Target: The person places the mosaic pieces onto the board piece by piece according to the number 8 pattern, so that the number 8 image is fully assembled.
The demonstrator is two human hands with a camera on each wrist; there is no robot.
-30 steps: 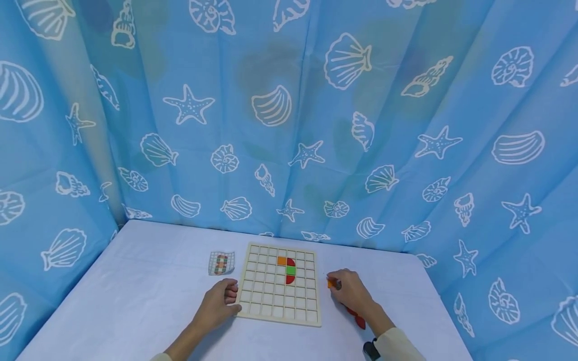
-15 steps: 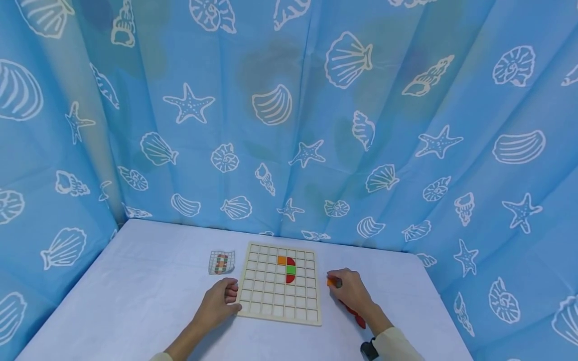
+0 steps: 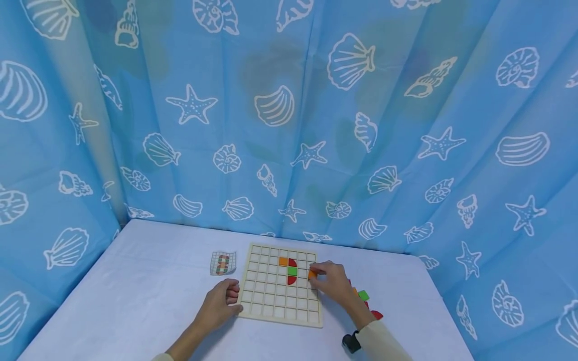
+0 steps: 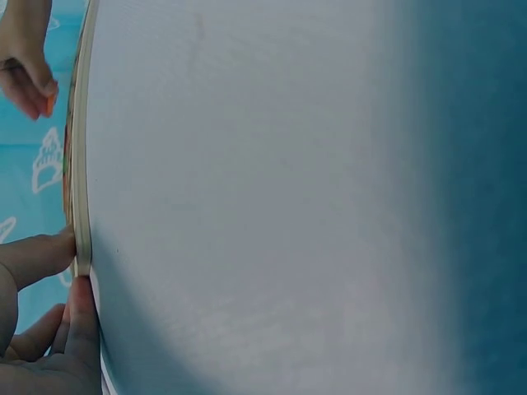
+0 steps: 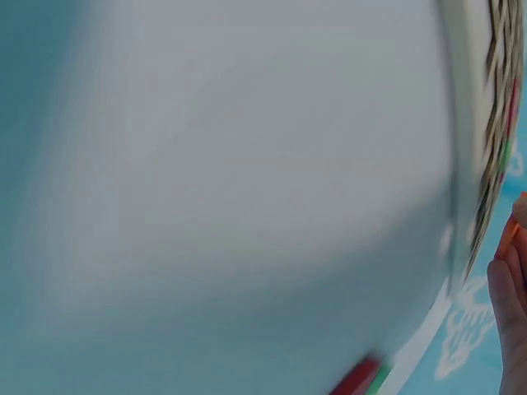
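Observation:
A pale wooden grid board [image 3: 271, 303] lies on the white table. Set in its upper cells are an orange square tile [image 3: 283, 261], a green square tile [image 3: 292, 271] and two red quarter-round tiles [image 3: 292, 280]. At the board's lower left edge, my left hand [image 3: 219, 304] grips the rim between thumb and fingers, which the left wrist view shows close up. My right hand [image 3: 333, 282] pinches another orange tile [image 3: 312, 274] over the board's right edge. That tile also appears at the right margin of the right wrist view [image 5: 509, 237].
A small printed pattern card [image 3: 223, 263] lies left of the board. Loose red, green and orange tiles, among them a green one [image 3: 363, 295], lie right of the board, partly behind the right forearm. A blue shell-print curtain [image 3: 289, 125] hangs behind the table.
My right hand has moved left with the orange tile, from beside the board to its right edge. More loose tiles are now uncovered. My left hand stays on the rim.

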